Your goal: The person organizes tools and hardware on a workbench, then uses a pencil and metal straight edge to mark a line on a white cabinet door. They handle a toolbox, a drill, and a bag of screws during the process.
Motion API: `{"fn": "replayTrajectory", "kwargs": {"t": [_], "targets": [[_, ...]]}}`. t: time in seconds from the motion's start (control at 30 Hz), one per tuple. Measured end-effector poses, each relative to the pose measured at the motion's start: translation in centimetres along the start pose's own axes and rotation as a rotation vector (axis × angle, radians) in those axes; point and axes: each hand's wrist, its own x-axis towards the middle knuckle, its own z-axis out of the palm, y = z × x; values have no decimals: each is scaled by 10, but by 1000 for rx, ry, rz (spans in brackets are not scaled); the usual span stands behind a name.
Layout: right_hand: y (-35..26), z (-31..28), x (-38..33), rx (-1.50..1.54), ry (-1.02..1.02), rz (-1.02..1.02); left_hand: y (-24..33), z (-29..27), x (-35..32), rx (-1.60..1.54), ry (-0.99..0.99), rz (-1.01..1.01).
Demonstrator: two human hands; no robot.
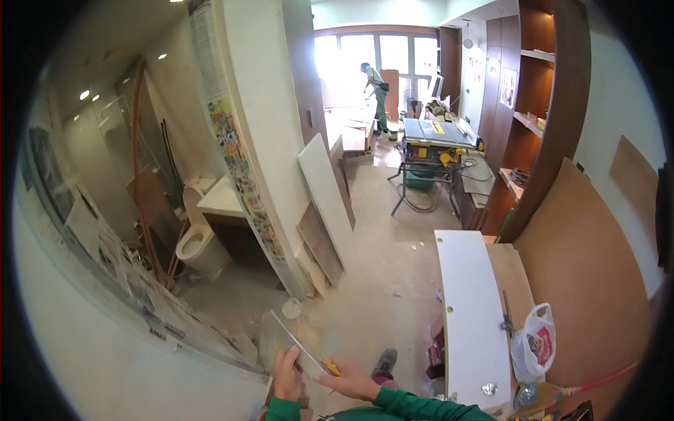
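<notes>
The left hand (pixel 286 377) has its fingers closed around a thin grey board (pixel 291 342), low down in front of the person. The right hand (pixel 349 382) touches the board and grips a small yellow tool (pixel 331 367). A long white panel (pixel 472 316) lies just to the right.

At the bottom centre of the frame, the left hand (pixel 286 375) is gripping a thin, smooth, matt grey board (pixel 288 342), and the right hand (pixel 351 382) is pinching a small yellow plastic-looking tool (pixel 331 367); both sleeves are showing soft green cloth. To the right, a long white panel (pixel 472 316) is gleaming smooth and laminated beside a matt brown wooden sheet (pixel 583 281). A thin, crinkled plastic bag (pixel 533 344) is catching light at lower right. The floor (pixel 382 274) is looking dusty and rough. At left, the toilet (pixel 200 245) is shining as glossy ceramic.
</notes>
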Motion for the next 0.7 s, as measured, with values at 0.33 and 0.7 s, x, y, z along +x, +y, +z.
{"fn": "replayTrajectory", "kwargs": {"t": [0.33,0.7], "targets": [[2,-155,162,-2,-206,-1,-22,131,164,-204,103,61],[-28,-305,262,594,-255,21,-62,207,348,-301,23,-140]]}}
